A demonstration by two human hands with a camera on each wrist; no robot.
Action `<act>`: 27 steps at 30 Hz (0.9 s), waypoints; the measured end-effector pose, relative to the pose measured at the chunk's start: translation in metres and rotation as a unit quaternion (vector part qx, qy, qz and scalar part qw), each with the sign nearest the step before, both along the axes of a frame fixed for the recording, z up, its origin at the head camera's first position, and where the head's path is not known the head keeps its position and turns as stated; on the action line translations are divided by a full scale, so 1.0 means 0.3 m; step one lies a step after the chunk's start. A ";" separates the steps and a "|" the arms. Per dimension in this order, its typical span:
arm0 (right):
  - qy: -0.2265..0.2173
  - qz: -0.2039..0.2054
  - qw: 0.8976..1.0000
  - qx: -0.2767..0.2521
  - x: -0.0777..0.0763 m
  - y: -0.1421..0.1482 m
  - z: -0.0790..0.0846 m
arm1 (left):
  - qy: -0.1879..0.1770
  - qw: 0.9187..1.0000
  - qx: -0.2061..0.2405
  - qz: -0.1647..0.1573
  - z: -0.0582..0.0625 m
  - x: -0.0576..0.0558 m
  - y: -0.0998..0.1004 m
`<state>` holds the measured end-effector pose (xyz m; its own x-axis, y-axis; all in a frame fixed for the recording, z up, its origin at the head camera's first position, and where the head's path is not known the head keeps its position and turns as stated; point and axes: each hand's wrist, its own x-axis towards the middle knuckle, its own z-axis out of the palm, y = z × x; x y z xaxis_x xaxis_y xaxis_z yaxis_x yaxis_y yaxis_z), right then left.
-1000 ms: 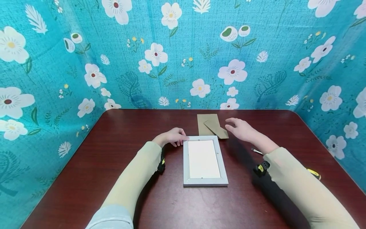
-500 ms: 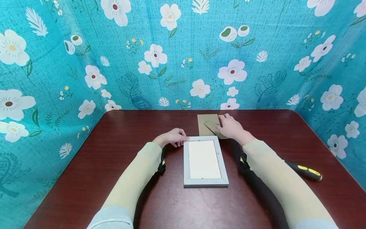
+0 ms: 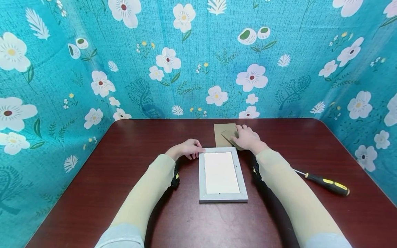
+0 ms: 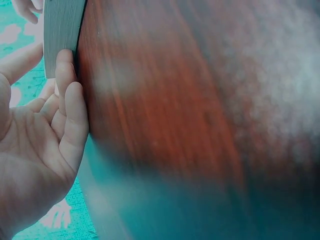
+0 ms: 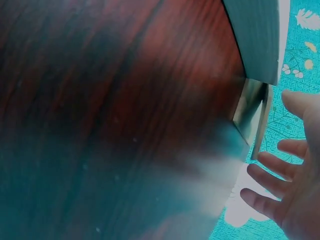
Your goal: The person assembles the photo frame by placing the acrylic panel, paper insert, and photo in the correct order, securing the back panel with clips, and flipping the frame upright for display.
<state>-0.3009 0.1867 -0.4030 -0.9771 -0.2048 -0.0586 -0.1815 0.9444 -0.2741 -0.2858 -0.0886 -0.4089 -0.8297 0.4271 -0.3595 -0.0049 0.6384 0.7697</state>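
A grey picture frame lies on the table with a white sheet in its opening. At its far left corner my left hand grips it; in the left wrist view the thumb lies over the edge and fingertips press its side. Beyond the frame lies a brown backing board with a slanted stand leg. My right hand is over the board's right side and hides part of it. In the right wrist view its fingers are spread beside the raised leg, thumb extended.
A black and yellow screwdriver lies on the right of the dark red table, its shaft partly behind the right sleeve. A blue flowered cloth hangs behind the table and at both sides.
My right hand has moved left onto the backing board, and its forearm has swung inward, uncovering the screwdriver. The left hand and the picture frame have stayed in place.
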 end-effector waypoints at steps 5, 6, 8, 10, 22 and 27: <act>-0.003 0.001 1.000 -0.012 0.002 -0.003 -0.022 | 0.001 1.000 0.001 0.000 -0.005 0.001 0.000; -0.002 0.001 1.000 -0.014 0.003 -0.004 -0.026 | 0.000 1.000 0.000 0.000 -0.006 0.000 0.000; 0.000 0.003 1.000 -0.016 0.003 -0.007 -0.035 | 0.001 1.000 0.000 -0.001 -0.010 -0.002 -0.001; 0.002 0.005 1.000 -0.017 0.005 -0.012 -0.039 | 0.001 1.000 0.001 -0.001 -0.010 -0.002 -0.002; 0.016 0.010 1.000 -0.003 0.004 -0.045 -0.027 | 0.001 1.000 0.003 -0.001 -0.003 0.004 -0.003; 0.023 0.002 1.000 -0.004 0.000 -0.053 -0.026 | 0.002 1.000 0.006 0.000 -0.004 0.004 -0.003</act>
<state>-0.3010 0.1709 -0.4109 -0.9780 -0.2084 -0.0128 -0.1970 0.9414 -0.2737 -0.2846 -0.0894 -0.4101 -0.8306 0.4318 -0.3518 -0.0018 0.6296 0.7769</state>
